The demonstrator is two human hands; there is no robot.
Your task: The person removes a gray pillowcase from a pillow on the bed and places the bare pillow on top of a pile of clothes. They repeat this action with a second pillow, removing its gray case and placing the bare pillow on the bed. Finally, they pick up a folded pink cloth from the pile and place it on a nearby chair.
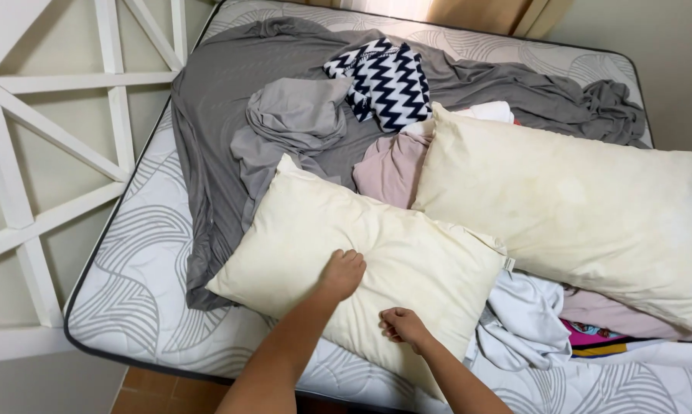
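Hands are resting on the near pillow (361,253), which is lying across the near edge of the mattress (139,291). Right hand (404,325) is sitting on the pillow's near part with fingers curled together, knuckles down, clamping nothing that can be seen. Left hand (341,274) is pressing a little farther in, near the pillow's middle, fingers bent and close together against the cover. Just right of the pillow, a white cloth (522,322) is lying crumpled, touching a pink and coloured cloth (614,326). Farther and to the right, a second pillow (576,207) is overlapping the first one's far right corner. Between the pillows, a pink cloth (392,169) is showing. Beyond it, a grey sheet (215,100) is spreading over the far mattress, with a zigzag cloth (388,80) lying on top.
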